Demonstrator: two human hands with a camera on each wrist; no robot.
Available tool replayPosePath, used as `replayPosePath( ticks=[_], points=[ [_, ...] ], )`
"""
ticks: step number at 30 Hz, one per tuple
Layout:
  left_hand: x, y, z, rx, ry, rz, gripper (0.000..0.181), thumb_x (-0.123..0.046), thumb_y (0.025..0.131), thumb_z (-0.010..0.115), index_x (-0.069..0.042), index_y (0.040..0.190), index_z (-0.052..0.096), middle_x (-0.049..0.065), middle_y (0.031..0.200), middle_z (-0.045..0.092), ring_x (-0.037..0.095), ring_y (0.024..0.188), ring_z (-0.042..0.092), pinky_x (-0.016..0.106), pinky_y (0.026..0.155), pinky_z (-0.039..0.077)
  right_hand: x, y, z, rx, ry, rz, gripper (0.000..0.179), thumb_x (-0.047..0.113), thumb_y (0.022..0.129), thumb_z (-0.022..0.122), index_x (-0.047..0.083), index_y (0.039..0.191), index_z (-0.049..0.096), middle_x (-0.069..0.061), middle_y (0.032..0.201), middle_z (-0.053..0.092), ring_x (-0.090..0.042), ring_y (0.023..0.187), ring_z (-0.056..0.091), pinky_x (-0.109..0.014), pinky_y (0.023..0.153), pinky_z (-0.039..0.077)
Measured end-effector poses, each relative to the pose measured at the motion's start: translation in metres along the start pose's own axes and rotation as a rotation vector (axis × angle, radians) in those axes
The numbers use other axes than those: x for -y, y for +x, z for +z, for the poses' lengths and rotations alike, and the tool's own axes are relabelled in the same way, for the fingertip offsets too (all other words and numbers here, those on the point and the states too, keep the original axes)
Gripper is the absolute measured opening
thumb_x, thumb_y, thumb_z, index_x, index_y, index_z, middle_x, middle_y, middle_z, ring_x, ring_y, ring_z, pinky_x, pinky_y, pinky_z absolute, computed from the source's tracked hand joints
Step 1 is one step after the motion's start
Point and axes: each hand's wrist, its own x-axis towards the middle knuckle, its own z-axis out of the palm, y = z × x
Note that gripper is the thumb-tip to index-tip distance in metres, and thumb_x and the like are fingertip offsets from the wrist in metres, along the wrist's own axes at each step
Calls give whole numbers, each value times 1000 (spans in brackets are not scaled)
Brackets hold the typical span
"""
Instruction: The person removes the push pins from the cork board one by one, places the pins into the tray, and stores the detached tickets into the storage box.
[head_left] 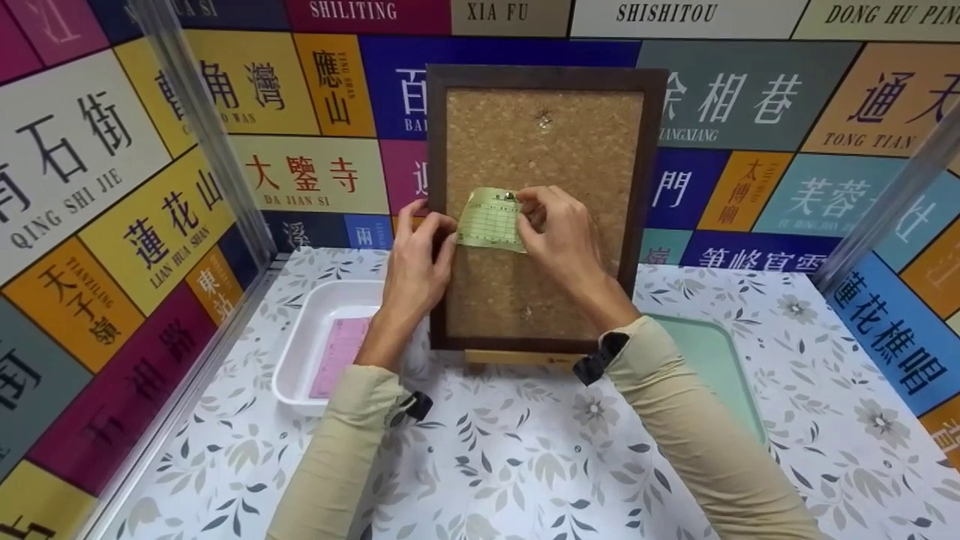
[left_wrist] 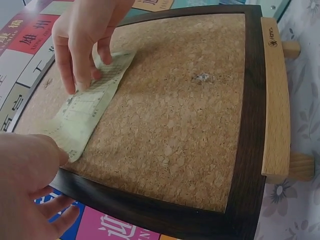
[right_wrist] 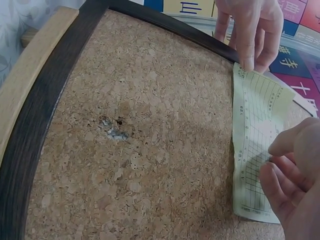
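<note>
A light green paper slip [head_left: 489, 222] with a printed grid lies against a dark-framed corkboard [head_left: 480, 300] standing upright. My left hand [head_left: 416, 259] grips at the board's left edge, its thumb on the slip's lower left corner and other fingers behind the frame. At the slip's right side, my right hand [head_left: 562, 232] has thumb and index finger bent close to the paper. A small shiny dark piece [head_left: 510, 196] shows at the top of the slip beside that index fingertip. In the right wrist view, the slip [right_wrist: 250, 115] runs under the bent right fingers.
A wooden stand [head_left: 525, 358] supports the board. To the left sits a white tray [head_left: 289, 360] holding pink paper [head_left: 337, 356]; on the right, a green tray [head_left: 720, 360] is partly behind my right arm. Small silvery clusters [head_left: 544, 118] show on the cork.
</note>
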Motion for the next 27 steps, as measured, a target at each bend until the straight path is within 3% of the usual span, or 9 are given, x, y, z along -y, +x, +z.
replayPosePath(
  ticks=[9,19,27],
  points=[
    [1,0,2,9,-43,-41,14,-17,107,66,-10,116,75,17,161,49,33,151,50,49,121,46,0,3,2,-15,14,-7,20,11,97,74,7,115,79,-5,99,78,-17,81,72,-31,74,55],
    [4,1,5,11,-63,-64,19,-23,107,68,-7,112,77,18,160,51,33,152,50,48,125,43,-1,7,5,-37,32,-70,18,6,96,71,5,112,80,-8,95,77,-19,79,71,-28,73,54],
    [4,0,6,12,-87,-86,22,-26,107,67,-6,109,77,18,160,51,33,152,50,49,126,41,1,7,7,-48,27,-53,17,8,97,71,7,111,80,-5,94,76,-17,80,70,-29,73,54]
  ],
)
